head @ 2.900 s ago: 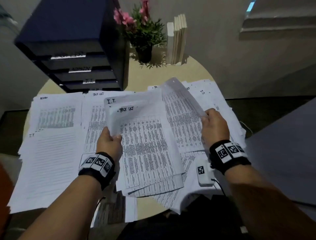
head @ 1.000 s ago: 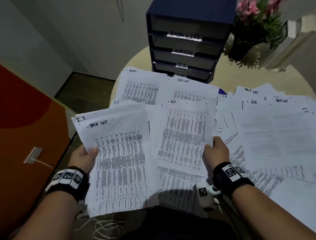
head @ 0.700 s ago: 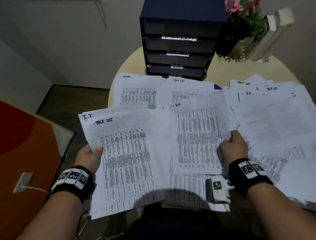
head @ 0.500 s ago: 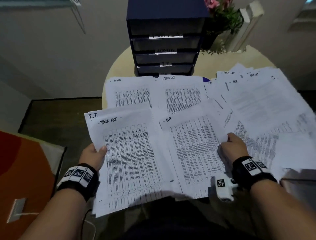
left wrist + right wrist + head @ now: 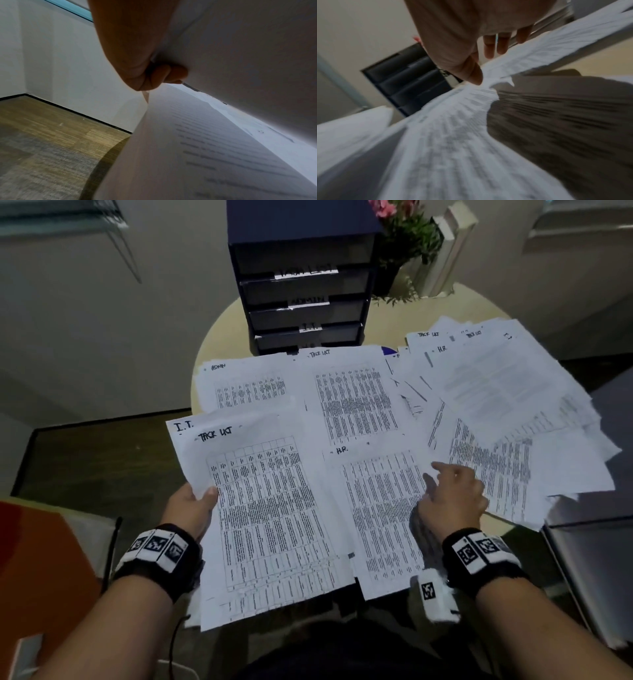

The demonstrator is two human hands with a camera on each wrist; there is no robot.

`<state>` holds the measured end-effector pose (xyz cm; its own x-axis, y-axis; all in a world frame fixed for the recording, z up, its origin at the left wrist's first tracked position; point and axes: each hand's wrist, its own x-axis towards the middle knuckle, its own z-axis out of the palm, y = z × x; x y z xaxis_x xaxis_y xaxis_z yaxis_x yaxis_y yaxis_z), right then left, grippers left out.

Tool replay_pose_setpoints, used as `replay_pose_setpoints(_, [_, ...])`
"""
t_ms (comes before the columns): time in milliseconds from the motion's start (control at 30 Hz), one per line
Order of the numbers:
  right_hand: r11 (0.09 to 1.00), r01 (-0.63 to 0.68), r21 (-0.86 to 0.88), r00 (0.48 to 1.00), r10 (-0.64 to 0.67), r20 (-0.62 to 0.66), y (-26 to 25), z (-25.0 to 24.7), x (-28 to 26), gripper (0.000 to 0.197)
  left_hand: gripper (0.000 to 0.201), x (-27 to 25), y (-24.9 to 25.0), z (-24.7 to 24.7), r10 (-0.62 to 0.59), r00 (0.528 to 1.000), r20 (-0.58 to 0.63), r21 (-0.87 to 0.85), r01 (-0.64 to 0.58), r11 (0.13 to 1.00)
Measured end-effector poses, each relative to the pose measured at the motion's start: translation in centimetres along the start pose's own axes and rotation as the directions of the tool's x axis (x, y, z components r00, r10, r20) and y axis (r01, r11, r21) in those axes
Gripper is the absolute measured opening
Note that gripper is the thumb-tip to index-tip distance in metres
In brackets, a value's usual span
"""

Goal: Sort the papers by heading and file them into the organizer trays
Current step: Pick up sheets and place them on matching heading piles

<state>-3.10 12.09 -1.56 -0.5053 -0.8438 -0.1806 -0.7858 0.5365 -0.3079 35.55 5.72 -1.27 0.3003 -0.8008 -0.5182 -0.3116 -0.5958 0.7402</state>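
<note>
My left hand (image 5: 191, 508) grips the left edge of a stack of papers (image 5: 267, 515); the top sheet is headed "TASK LIST" and one behind it "I.T.". The left wrist view shows the fingers (image 5: 163, 74) curled under the stack (image 5: 240, 54). An "H.R." sheet (image 5: 380, 508) lies flat near the table's front. My right hand (image 5: 452, 494) hovers over that sheet's right edge with fingers loosely spread, and its thumb (image 5: 474, 75) touches paper. The dark blue organizer (image 5: 301, 285) stands at the back, with trays labelled TASK LIST, ADMIN and I.T.
An "ADMIN" sheet (image 5: 246, 388) and a "TASK LIST" sheet (image 5: 352, 398) lie before the organizer on the round beige table (image 5: 455, 302). A loose pile of papers (image 5: 507, 405) covers the right side. A potted plant (image 5: 404, 231) and books (image 5: 448, 244) stand behind it.
My right hand lowered the H.R. sheet onto the table beside the held stack and let go of it. The left hand kept its grip on the stack.
</note>
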Motion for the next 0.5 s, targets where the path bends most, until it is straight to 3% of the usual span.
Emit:
replay_pose_setpoints(67, [0.974,0.114,0.193,0.980,-0.142,0.138,-3.1,-0.4,-0.1,0.046,0.030,-0.2,0.7,0.4,0.026,1.000,0.005,0.002,-0.026,1.000])
replay_pose_setpoints(100, [0.937,0.101,0.334,0.943,-0.198,0.269,-4.7,-0.5,-0.1,0.049,0.029,-0.3,1.0,0.7,0.055,0.998,0.007,-0.008,-0.055,0.998])
replay_pose_setpoints(167, [0.883,-0.027,0.468,0.805,-0.258,0.534,-7.4,-0.3,-0.3,0.060,0.025,-0.3,1.3,1.3,0.083,0.996,0.023,-0.046,-0.082,0.996])
replay_pose_setpoints(200, [0.879,-0.058,0.473,0.753,-0.272,0.599,-8.4,-0.2,-0.4,0.061,0.023,-0.2,1.4,1.7,0.091,0.995,0.030,-0.087,-0.088,0.992])
replay_pose_setpoints(233, [0.869,-0.084,0.487,0.743,-0.271,0.613,-8.9,0.4,-0.3,0.057,0.023,0.0,1.4,2.0,0.094,0.995,0.034,-0.107,-0.090,0.990])
replay_pose_setpoints(267, [0.839,-0.116,0.531,0.763,-0.267,0.589,-9.3,0.9,-0.2,0.049,0.026,-0.2,1.6,2.4,0.083,0.996,0.043,-0.146,-0.075,0.986])
replay_pose_setpoints(333, [0.763,-0.153,0.628,0.850,-0.222,0.477,-9.7,2.0,0.1,0.035,0.047,-0.3,1.7,3.0,0.045,0.990,0.132,-0.261,-0.009,0.965])
replay_pose_setpoints(433, [0.771,-0.137,0.622,0.923,-0.129,0.363,-9.5,3.1,1.2,0.050,0.031,-0.7,1.1,3.5,-0.028,0.965,0.260,-0.373,0.128,0.919])
replay_pose_setpoints(500, [0.802,-0.116,0.587,0.931,-0.119,0.346,-9.5,3.1,1.4,0.053,0.027,-0.7,0.1,3.8,-0.018,0.968,0.250,-0.291,0.093,0.952])
